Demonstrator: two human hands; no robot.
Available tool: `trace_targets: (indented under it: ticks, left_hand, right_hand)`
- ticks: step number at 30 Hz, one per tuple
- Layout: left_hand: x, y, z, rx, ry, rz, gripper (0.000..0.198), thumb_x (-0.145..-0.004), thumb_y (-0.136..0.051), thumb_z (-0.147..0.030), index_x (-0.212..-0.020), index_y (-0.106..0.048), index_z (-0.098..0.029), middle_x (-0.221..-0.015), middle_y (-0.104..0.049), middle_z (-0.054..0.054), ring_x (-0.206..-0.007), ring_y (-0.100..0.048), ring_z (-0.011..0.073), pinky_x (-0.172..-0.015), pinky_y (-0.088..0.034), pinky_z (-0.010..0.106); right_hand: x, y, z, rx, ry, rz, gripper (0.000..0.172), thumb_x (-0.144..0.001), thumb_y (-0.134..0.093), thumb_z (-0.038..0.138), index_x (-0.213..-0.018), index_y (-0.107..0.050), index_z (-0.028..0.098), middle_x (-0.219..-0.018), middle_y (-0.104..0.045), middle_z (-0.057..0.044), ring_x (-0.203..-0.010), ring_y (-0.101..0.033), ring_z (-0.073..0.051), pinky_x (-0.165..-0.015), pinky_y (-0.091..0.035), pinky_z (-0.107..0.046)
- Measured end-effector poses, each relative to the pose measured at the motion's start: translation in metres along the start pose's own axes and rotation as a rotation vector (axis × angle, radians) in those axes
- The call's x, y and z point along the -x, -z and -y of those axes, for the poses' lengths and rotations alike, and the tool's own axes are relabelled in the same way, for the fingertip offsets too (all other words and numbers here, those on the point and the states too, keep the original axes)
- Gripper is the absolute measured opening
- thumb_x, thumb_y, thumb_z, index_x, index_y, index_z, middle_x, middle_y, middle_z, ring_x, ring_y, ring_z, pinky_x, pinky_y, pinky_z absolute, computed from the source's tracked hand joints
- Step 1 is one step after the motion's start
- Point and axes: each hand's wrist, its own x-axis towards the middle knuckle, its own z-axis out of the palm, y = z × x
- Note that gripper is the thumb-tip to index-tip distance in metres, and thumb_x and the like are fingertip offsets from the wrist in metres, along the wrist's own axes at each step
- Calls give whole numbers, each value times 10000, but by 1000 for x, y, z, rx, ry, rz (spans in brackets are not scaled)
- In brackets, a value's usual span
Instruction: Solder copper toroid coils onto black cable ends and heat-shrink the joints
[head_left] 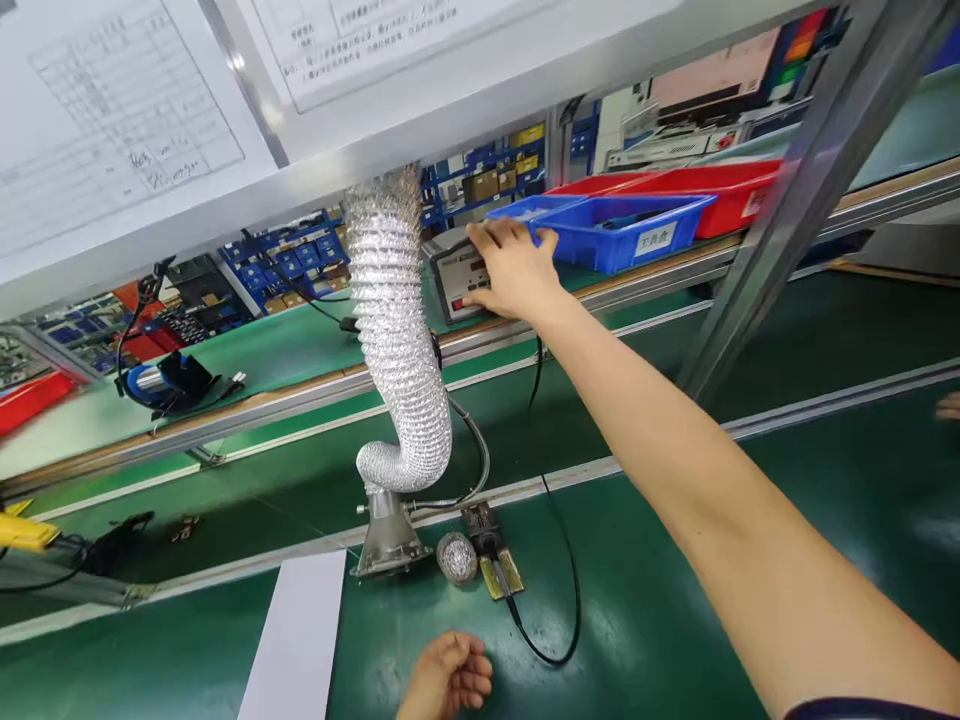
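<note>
My right hand reaches up to the shelf, fingers spread across the front of a grey soldering station. Its thumb lies at the red switch, and the other fingers arch over the panel, hiding part of it. Low in the picture, my left hand is loosely curled above the green bench, with nothing visible in it. Beyond it are a ball of silvery wire wool and a dark soldering iron stand with a yellowish base. A black cable loops away from the stand.
A ribbed foil duct hangs down to a metal hood. Left of the hood lies a white board. Blue bins and red bins line the shelf. Someone else's fingers show at the right edge.
</note>
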Motion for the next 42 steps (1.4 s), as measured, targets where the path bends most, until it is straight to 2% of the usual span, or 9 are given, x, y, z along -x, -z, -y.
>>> trace_targets:
  ticks: [2, 5, 10, 14, 20, 27, 31, 35, 42]
  left_hand:
    - [6, -5, 3, -12, -45, 15, 580, -551, -781, -586, -837, -612, -111, -753, -669, 71, -619, -604, 121, -569, -407, 223]
    - [14, -6, 10, -23, -51, 36, 541, -628, -752, -548, -886, -627, -89, -792, -678, 82, -656, -616, 127, -605, -417, 230]
    - [19, 5, 16, -35, -30, 14, 481, -653, -738, -509, -873, -630, -95, -783, -682, 74, -635, -618, 125, -601, -413, 235]
    - [16, 6, 15, -67, -37, -3, 467, -668, -706, -521, -871, -619, -110, -782, -680, 63, -637, -618, 115, -604, -414, 227]
    - [15, 1, 13, -109, -34, 38, 495, -661, -696, -541, -878, -611, -105, -784, -675, 67, -629, -613, 109, -593, -417, 221]
    - [15, 22, 12, -65, -52, 3, 447, -711, -680, -508, -903, -619, -109, -828, -684, 74, -670, -623, 117, -614, -430, 222]
    - [8, 27, 13, -39, -43, 3, 425, -716, -693, -485, -900, -626, -109, -824, -688, 74, -675, -624, 122, -614, -435, 223]
    - [1, 22, 16, -40, -44, 57, 495, -663, -725, -540, -882, -622, -108, -798, -682, 67, -650, -614, 117, -586, -427, 215]
    - [-27, 30, 24, -36, 0, 86, 689, -453, -780, -671, -841, -593, -133, -720, -648, 31, -582, -579, 98, -524, -396, 195]
  right_hand:
    - [35, -1, 14, -64, -16, -85, 560, -905, -523, 333, -1381, -368, 83, -1401, -372, -200, -1300, -310, -366, -1031, -190, -604]
    - [129, -26, 47, -269, -193, -125, 386, -915, -463, 346, -1230, -525, 132, -1312, -477, -137, -1269, -377, -304, -1059, -278, -488]
    - [321, -109, 99, -331, -411, 383, 257, -912, -476, 359, -915, -609, 139, -899, -612, -87, -858, -574, -197, -806, -481, -356]
    - [393, -169, 122, -159, -597, 668, 385, -883, -580, 470, -1033, -577, 116, -1006, -580, -79, -920, -563, -194, -825, -478, -379]
    - [402, -200, 131, 8, -687, 821, 470, -887, -552, 523, -1130, -546, 120, -1142, -533, -109, -1054, -517, -235, -888, -451, -409]
    - [427, -165, 99, 104, -653, 924, 520, -883, -529, 574, -1128, -544, 116, -1122, -542, -111, -1033, -528, -229, -890, -450, -408]
    - [436, -127, 70, 76, -639, 1004, 484, -889, -528, 553, -1087, -550, 112, -1070, -559, -101, -951, -552, -201, -843, -463, -372]
    - [412, -74, 50, -35, -614, 1018, 430, -838, -586, 500, -1017, -581, 109, -1002, -573, -108, -864, -586, -198, -755, -461, -304]
    - [266, 69, 4, -144, -492, 782, 508, -698, -683, 597, -973, -650, 171, -924, -632, -80, -790, -603, -213, -645, -430, -274]
